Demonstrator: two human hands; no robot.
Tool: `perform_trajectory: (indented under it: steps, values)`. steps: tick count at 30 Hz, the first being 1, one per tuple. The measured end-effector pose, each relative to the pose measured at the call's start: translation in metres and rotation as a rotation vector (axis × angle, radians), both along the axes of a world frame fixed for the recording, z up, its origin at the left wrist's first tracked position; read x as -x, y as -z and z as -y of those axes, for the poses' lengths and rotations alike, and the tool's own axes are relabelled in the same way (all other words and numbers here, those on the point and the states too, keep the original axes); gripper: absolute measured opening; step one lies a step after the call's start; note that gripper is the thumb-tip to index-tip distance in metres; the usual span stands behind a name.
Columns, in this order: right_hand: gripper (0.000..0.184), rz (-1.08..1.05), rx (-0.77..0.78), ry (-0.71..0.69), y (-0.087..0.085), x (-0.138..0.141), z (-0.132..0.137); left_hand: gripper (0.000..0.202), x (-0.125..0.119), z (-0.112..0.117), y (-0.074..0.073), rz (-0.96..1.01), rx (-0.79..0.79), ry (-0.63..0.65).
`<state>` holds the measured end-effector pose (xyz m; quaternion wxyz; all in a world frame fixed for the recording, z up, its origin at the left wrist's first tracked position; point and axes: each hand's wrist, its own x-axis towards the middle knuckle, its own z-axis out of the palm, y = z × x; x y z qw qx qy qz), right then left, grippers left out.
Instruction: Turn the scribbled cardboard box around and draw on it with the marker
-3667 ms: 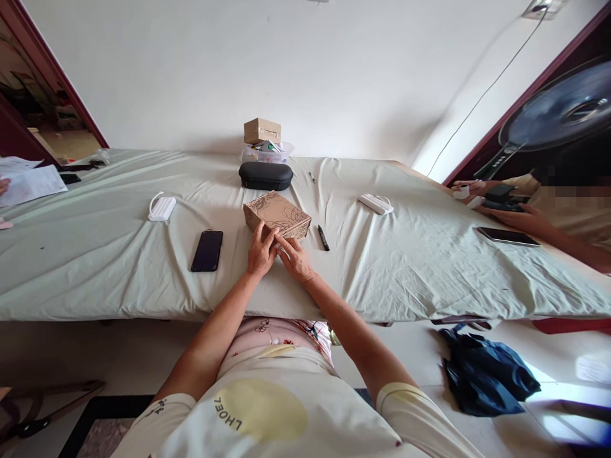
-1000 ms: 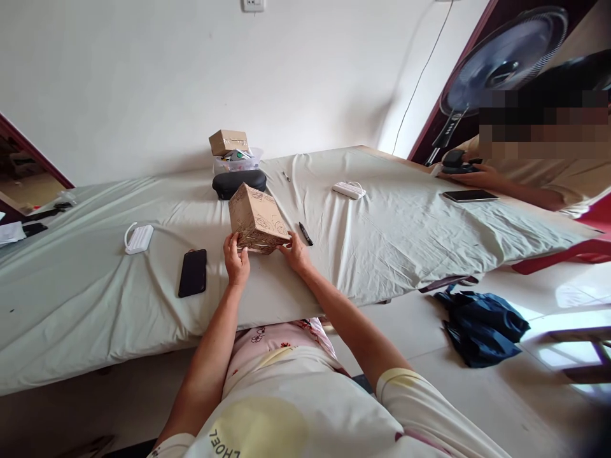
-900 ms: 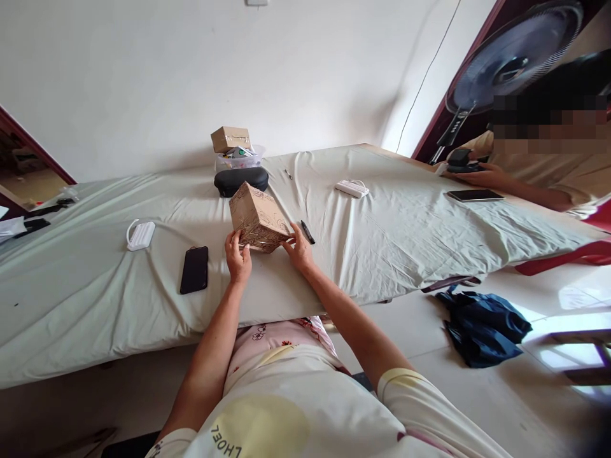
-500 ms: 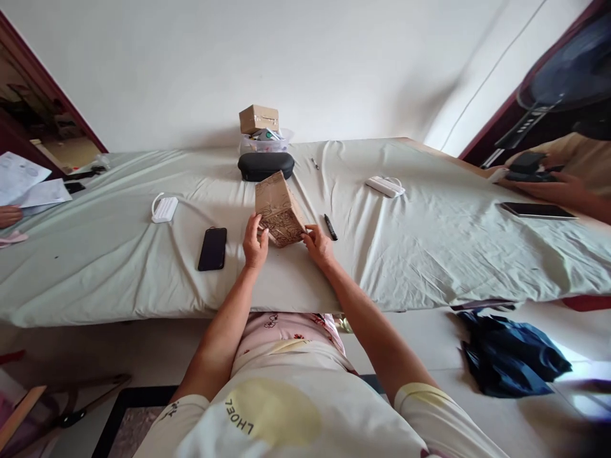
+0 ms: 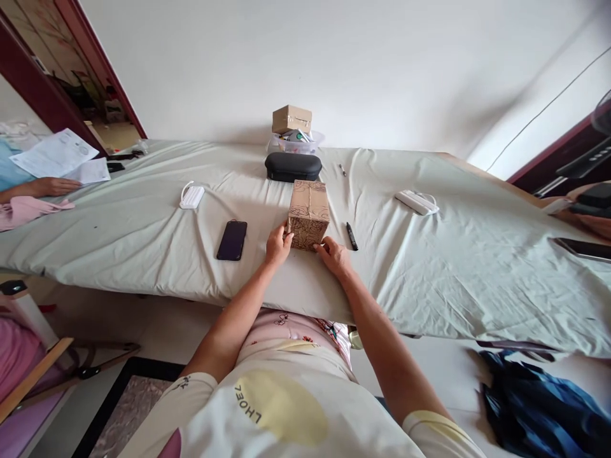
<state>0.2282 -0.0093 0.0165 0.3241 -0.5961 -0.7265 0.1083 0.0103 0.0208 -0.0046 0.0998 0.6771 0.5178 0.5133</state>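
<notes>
A cardboard box (image 5: pixel 309 213) with dark line drawings on its sides sits upright on the cloth-covered table (image 5: pixel 267 292). My left hand (image 5: pixel 279 245) grips its near left corner, thumb on the front face. At the lower right front corner, my right hand (image 5: pixel 333 256) has its fingers closed on the box's edge. A black marker (image 5: pixel 352 236) lies just right of the box, and a dark phone (image 5: pixel 231 240) lies to the left of my left hand. Right behind the box stands a black zip case (image 5: pixel 293 166).
Further back, a plastic basket (image 5: pixel 315 145) holds small items and a second carton (image 5: pixel 292 119). White corded devices (image 5: pixel 192 196) (image 5: pixel 417 202) and a pen (image 5: pixel 342 170) lie about. A person's hand (image 5: pixel 57 186) with papers (image 5: pixel 60 154) is at left; another person is partly visible at right.
The box has gone from tilted and turned to sitting squarely on the table, with both hands still on it. The camera view has shifted, so the surroundings appear displaced.
</notes>
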Motion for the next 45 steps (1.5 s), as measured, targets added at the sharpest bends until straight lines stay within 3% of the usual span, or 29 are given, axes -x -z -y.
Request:
perform_trajectory:
  steps: [4,10,14,24,27,31,35,45]
  values:
    - [0.033,0.019,0.007,0.020,-0.002,0.000,0.000,0.030,0.001,0.006,-0.007,-0.105,0.139,-0.015]
    - [0.041,0.024,-0.019,0.025,-0.002,0.001,0.002,0.026,0.002,0.024,-0.024,-0.503,0.325,-0.106]
    - [0.044,0.018,-0.022,0.020,-0.002,0.001,0.003,0.015,0.003,0.025,-0.031,-0.557,0.376,-0.075]
    - [0.039,-0.008,0.018,0.059,-0.002,0.001,0.004,0.011,0.001,0.022,-0.031,-0.539,0.360,-0.067]
    - [0.042,-0.184,-0.088,0.118,-0.001,-0.001,0.003,0.009,0.001,0.022,-0.028,-0.527,0.310,-0.068]
    - [0.068,-0.421,-0.281,0.158,-0.003,-0.004,0.001,0.009,0.001,0.021,-0.023,-0.505,0.219,-0.047]
    - [0.060,-0.416,-0.321,0.110,-0.004,-0.007,0.002,0.011,0.001,0.020,-0.020,-0.460,0.170,-0.026]
    - [0.053,-0.561,-0.290,0.050,-0.001,-0.010,0.000,0.005,0.001,0.017,-0.015,-0.074,0.242,-0.008]
